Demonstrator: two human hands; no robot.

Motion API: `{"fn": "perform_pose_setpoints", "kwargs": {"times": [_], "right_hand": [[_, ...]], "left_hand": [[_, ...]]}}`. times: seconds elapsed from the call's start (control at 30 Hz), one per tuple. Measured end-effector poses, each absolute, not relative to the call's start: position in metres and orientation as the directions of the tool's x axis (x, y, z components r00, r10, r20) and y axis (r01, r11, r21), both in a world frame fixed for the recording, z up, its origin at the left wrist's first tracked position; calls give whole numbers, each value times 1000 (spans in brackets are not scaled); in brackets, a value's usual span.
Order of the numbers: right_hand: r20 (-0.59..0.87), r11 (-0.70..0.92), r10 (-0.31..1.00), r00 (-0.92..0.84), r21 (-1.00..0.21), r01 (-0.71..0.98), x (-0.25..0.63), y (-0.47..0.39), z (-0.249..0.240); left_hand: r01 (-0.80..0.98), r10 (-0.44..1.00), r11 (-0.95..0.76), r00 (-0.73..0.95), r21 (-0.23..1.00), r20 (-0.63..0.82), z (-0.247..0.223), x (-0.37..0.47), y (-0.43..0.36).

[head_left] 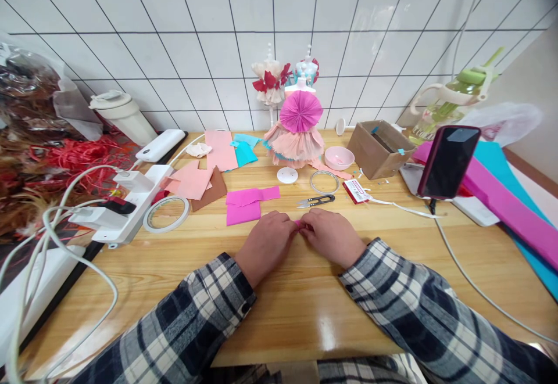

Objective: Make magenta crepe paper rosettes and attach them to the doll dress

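Note:
Close together over the table's middle, my left hand (271,240) and my right hand (329,233) pinch a small piece of magenta paper (298,223) between their fingertips. Most of that piece is hidden by the fingers. Just beyond lie black-handled thread snips (317,201) and torn magenta paper sheets (242,212). Farther back stands a small dress form (294,140) in a ruffled pink paper skirt, with a pleated magenta paper disc (301,111) on its front.
Tape rolls (166,214), a power strip (131,204) with cables and a white tumbler (122,115) are at left. A pink bowl (339,158), a cardboard box (378,151) and a propped phone (450,162) stand at right. Pink paper (221,150) lies behind.

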State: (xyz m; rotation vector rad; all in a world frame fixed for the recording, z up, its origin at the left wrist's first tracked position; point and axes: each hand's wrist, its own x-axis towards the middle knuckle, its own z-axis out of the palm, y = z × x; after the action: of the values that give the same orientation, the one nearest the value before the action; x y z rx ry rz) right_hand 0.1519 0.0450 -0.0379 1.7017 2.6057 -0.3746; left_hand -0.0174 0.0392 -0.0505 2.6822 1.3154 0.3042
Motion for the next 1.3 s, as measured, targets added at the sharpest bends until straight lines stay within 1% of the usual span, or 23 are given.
{"fn": "perform_pose_setpoints", "kwargs": {"times": [0.13,0.27,0.5,0.7,0.83,1.0,1.13,1.3], "right_hand": [[-94,385,906,-414,-226,895,152,45,-37],[-113,378,905,-409,-224,898,152,45,-38],[-89,378,908,-409,-248,892,153,46,-43],[-82,378,907,-414,-277,883,154,46,-42],[-101,388,900,-424,-256,885,155,47,-40],[-123,377,903,-411,-231,897,154,47,-39],[-132,373,906,-403,-202,906,153,46,-38],[-99,441,880,-465,-192,877,156,47,-38]], "left_hand": [[757,781,-624,605,193,154,-49,-17,40],[756,776,-630,619,176,120,-47,-17,41],[776,807,-589,581,224,108,-49,-17,39],[765,794,-605,599,221,98,-50,-18,41],[756,785,-616,611,223,99,-49,-19,41],[764,805,-589,585,264,101,-51,-18,42],[772,805,-589,587,239,88,-51,-17,42],[767,794,-605,599,211,101,-51,-17,41]]}}
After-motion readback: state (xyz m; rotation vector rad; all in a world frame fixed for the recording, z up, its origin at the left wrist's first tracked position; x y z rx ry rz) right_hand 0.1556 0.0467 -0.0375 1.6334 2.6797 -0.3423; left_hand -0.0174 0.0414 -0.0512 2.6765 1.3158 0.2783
